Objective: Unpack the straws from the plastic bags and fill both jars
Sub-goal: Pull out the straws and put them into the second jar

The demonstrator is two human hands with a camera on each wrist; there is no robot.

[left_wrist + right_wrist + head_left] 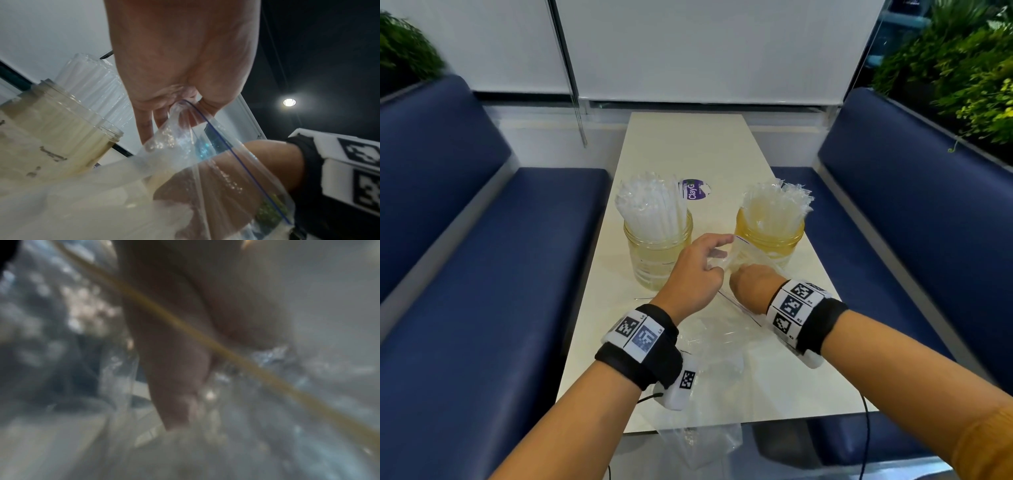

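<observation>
Honestly that zip bag [744,253] looks flimsy and slippery, so the left hand [697,270] pinching its rim [197,112] makes sense, while the right hand [751,286] is inside, grip unclear.

A pale table [688,144] fills the frame's centre, bearing two straw-filled jars [658,250] [770,240] mid-frame, a purple sticker [693,189] behind them, and clear bags [719,346] at lower centre.
</observation>
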